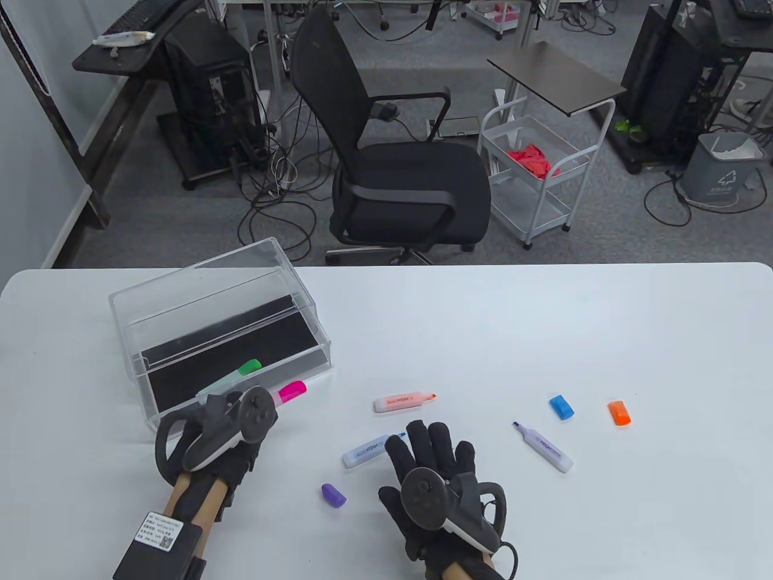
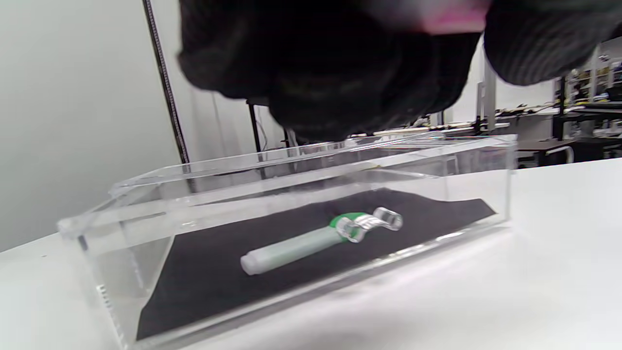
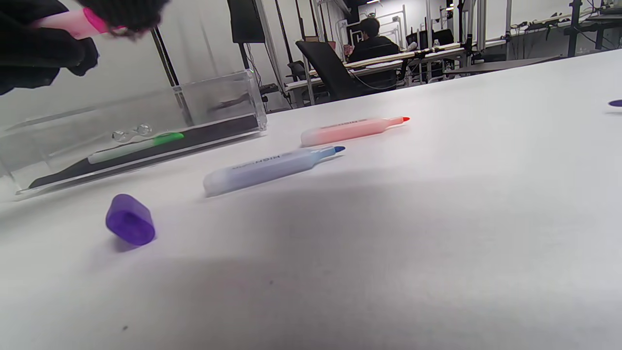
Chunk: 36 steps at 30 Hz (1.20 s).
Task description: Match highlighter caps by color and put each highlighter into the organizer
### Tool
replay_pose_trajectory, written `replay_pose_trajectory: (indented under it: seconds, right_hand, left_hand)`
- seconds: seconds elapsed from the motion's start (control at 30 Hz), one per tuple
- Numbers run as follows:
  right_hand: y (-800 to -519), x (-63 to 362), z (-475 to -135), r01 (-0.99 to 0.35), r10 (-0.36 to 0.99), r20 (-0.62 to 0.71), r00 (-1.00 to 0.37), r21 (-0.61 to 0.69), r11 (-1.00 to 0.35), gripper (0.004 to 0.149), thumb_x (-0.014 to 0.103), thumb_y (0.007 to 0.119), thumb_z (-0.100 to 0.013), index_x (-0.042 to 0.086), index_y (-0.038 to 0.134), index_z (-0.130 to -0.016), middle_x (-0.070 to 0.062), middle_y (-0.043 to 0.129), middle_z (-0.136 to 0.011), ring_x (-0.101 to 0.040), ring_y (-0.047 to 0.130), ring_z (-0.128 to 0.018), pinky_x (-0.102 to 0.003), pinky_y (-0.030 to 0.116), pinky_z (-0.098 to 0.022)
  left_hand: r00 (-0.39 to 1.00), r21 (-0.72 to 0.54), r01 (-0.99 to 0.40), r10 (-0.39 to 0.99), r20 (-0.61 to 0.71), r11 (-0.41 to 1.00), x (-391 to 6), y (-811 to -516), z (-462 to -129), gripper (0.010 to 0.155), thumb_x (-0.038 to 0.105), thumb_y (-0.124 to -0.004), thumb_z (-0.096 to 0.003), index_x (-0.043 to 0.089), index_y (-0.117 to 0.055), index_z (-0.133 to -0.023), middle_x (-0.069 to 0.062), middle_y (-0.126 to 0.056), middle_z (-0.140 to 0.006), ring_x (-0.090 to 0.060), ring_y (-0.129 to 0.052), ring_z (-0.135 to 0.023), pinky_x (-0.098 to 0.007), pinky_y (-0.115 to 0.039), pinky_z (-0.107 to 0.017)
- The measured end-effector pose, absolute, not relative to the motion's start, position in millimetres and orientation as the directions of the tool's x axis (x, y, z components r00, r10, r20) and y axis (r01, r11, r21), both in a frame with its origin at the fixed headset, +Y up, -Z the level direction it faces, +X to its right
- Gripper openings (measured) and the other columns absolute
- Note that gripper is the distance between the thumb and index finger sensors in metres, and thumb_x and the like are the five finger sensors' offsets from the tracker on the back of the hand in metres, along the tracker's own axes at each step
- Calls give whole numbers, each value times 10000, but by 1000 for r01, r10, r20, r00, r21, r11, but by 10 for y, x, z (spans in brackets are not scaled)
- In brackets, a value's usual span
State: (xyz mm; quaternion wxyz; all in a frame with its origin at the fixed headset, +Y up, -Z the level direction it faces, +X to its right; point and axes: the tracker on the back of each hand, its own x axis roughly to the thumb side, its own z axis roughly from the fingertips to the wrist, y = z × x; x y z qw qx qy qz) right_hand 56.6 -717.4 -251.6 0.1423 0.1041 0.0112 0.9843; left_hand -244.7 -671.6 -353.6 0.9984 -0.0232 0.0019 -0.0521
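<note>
Highlighters lie scattered toward the near edge of a white table (image 1: 543, 314) as a person in sensor gloves sorts them by cap colour. The left hand (image 1: 223, 432) holds a capped pink highlighter (image 1: 288, 391) just beside the near wall of the clear acrylic organizer (image 1: 181, 302) at the table's left side, its fingers curled round the barrel. A capped green highlighter (image 2: 301, 245) already lies inside on the black liner. The right hand (image 1: 438, 477) hovers near the near edge with fingers spread and nothing in them, their tips just over the uncapped blue highlighter (image 1: 365, 450); whether they touch it cannot be told.

Uncapped orange (image 1: 403, 401) and purple (image 1: 543, 447) highlighters wait mid-table, with a purple cap (image 1: 333, 495) by the near edge and blue (image 1: 561, 406) and orange (image 1: 619, 412) caps well apart toward the right.

Done well, the pink one likely needs lifting clear of the wall, held level, and lowering beside the green one. The blue barrel would best be gripped mid-body, leaving its tip free for the cap.
</note>
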Motion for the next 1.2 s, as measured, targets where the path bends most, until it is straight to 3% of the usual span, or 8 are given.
replay_pose_trajectory:
  seconds: [0.37, 0.47, 0.53, 0.63, 0.77, 0.93, 1.2]
  right_hand:
    - [-7220, 645, -2549, -284, 292, 152, -944, 71, -956, 720, 510, 697, -435, 336, 349, -1040, -33, 212, -1157, -337, 133, -1068, -699, 152, -697]
    - [-7229, 646, -2558, -288, 296, 149, -944, 72, -955, 721, 510, 698, -435, 335, 347, -1040, -34, 214, -1158, -337, 132, -1068, -699, 148, -697]
    - [-7245, 644, -2578, -288, 297, 146, -944, 81, -954, 720, 510, 698, -435, 335, 348, -1040, -34, 216, -1157, -337, 131, -1067, -698, 147, -696]
    - [-7265, 645, -2599, -286, 297, 137, -945, 93, -954, 720, 508, 699, -434, 336, 348, -1039, -32, 211, -1158, -336, 123, -1067, -698, 140, -695]
    - [-7267, 651, -2605, -288, 298, 133, -945, 94, -953, 721, 506, 700, -434, 336, 347, -1040, -31, 203, -1157, -333, 116, -1066, -697, 131, -696]
    - [-7276, 664, -2621, -297, 308, 131, -942, 97, -950, 721, 502, 703, -433, 337, 350, -1039, -31, 197, -1156, -329, 112, -1066, -696, 125, -697]
    - [-7310, 721, -2641, -305, 316, 113, -942, 102, -947, 719, 498, 706, -432, 336, 354, -1038, -29, 196, -1155, -328, 109, -1066, -696, 121, -697]
  left_hand:
    - [960, -151, 199, -224, -168, 968, -2932, -6796, -4202, 637, 630, -622, -467, 376, -524, -1044, 146, -771, -824, -133, -948, -539, -324, -842, -460]
    - [965, -166, 167, -196, -175, 972, -3012, -6872, -4283, 706, 653, -621, -460, 383, -426, -1082, 129, -647, -984, -187, -875, -759, -383, -770, -631]
    - [965, -161, 164, -192, -179, 973, -3038, -6898, -4304, 746, 667, -606, -458, 393, -339, -1098, 127, -511, -1084, -237, -732, -967, -453, -632, -774]
    - [972, -158, 141, -167, -168, 977, -3055, -6903, -4300, 776, 684, -593, -454, 400, -280, -1104, 124, -364, -1154, -264, -503, -1135, -526, -456, -844]
    - [981, -104, 139, -151, -121, 985, -2996, -6823, -4184, 798, 712, -583, -439, 408, -273, -1109, 119, -300, -1192, -272, -341, -1194, -549, -356, -842]
    - [993, -123, 110, -114, -24, 986, -2776, -6701, -3862, 868, 788, -544, -413, 423, -195, -1119, 87, -152, -1213, -301, -162, -1198, -573, -266, -827]
    - [995, -90, 47, -39, 91, 995, -2422, -6613, -3247, 893, 823, -511, -410, 431, -136, -1120, 81, -90, -1212, -307, -102, -1192, -584, -251, -825]
